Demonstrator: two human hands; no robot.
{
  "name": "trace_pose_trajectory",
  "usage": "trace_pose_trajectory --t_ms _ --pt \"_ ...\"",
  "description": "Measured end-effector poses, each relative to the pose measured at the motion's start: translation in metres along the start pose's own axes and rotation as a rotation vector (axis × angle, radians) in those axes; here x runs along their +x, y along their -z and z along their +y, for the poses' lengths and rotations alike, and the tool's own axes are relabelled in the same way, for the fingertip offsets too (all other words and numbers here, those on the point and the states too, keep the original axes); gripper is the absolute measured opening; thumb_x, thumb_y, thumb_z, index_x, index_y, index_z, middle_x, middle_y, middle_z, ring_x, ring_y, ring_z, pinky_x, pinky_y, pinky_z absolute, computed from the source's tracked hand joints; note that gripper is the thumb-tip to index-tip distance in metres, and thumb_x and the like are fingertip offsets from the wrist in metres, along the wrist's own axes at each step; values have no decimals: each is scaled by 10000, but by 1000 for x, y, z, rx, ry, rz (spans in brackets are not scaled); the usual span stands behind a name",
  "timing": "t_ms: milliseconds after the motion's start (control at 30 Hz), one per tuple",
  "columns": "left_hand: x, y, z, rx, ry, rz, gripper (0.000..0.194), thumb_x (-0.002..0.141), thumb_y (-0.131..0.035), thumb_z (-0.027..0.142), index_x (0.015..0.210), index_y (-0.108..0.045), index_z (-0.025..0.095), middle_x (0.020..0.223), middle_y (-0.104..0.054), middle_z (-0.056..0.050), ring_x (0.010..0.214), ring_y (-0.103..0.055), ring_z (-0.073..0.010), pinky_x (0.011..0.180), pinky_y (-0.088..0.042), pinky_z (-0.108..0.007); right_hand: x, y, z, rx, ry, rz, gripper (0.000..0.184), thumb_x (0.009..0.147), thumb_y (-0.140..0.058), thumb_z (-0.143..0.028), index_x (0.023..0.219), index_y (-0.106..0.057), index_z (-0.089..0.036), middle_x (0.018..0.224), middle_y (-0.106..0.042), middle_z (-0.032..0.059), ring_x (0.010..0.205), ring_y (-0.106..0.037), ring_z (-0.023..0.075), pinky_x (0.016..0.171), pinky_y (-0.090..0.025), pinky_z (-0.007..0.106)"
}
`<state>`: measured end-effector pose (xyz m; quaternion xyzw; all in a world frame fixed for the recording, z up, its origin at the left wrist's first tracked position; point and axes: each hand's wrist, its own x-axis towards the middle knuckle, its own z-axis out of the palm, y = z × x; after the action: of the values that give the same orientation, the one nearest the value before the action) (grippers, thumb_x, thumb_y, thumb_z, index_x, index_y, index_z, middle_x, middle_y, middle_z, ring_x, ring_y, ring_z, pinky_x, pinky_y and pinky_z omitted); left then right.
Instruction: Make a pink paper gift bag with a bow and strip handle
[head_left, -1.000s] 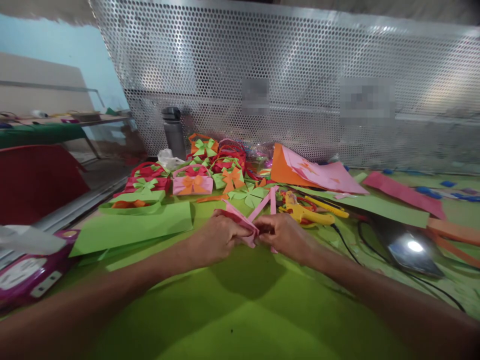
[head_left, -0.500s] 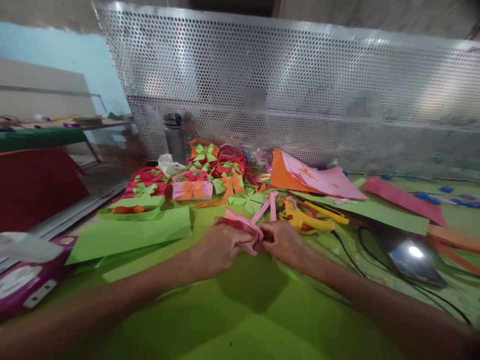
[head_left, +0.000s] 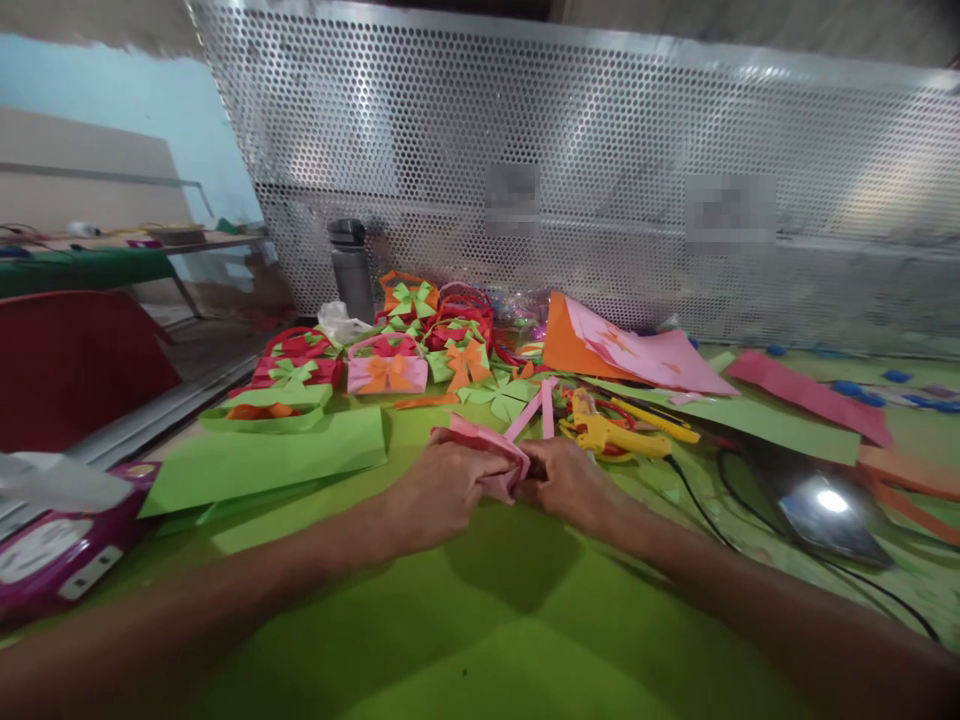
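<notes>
Both hands meet at the middle of the green table [head_left: 480, 620]. My left hand [head_left: 442, 490] and my right hand [head_left: 568, 482] are closed on a folded pink paper piece [head_left: 491, 452], pinching it between them just above the tabletop. Two pink paper strips [head_left: 536, 408] lie right behind the hands. A yellow glue gun [head_left: 611, 432] lies just right of my right hand. Part of the pink piece is hidden by the fingers.
Several finished paper baskets with bows [head_left: 386, 365] stand behind. Green sheets [head_left: 270, 458] lie left, orange and pink sheets [head_left: 637, 355] right. A grey bottle [head_left: 351, 265] stands by the perforated metal screen [head_left: 570, 150]. A black cable [head_left: 705, 510], a shiny dark object [head_left: 814, 500] and a purple device [head_left: 52, 550] lie nearby.
The hands have stayed together on the pink piece, working it slightly; the fingers have closed tighter around it. The view shifted a little.
</notes>
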<state>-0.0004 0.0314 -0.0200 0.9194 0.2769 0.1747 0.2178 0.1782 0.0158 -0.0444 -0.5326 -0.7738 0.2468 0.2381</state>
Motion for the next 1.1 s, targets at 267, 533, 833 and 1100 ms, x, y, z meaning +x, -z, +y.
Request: trace_pose_trajectory --t_ms 267,533,833,1100 --pt "0 -3 -2 54 -13 15 201 844 -448 154 753 -627 168 734 -654 -15 656 -579 -131 635 -411 -229 -1 -2 0 -52 6 -8 72 642 -537 -117 676 -577 -166 592 -523 -31 542 -456 98 489 -297 189" --pt "1 -2 -2 69 -14 7 226 843 -427 150 697 -599 161 654 -613 2 596 -545 -116 594 -378 -216 -1 -6 3 -58 14 -10 80 669 -587 -171 749 -599 -167 625 -563 -15 557 -478 107 499 -317 195" --pt "1 -3 -3 112 -27 34 265 861 -414 208 651 -568 160 638 -590 1 584 -513 -115 623 -374 -224 0 -4 0 -33 -5 -18 62 647 -561 -144 702 -577 -165 634 -580 -13 564 -495 112 497 -325 194" --pt "0 -4 -4 75 -36 41 253 854 -418 183 666 -585 159 649 -597 -2 598 -520 -112 633 -384 -220 -1 -1 -4 -45 -34 -17 61 629 -534 -124 665 -549 -171 595 -536 -26 548 -465 108 492 -315 197"
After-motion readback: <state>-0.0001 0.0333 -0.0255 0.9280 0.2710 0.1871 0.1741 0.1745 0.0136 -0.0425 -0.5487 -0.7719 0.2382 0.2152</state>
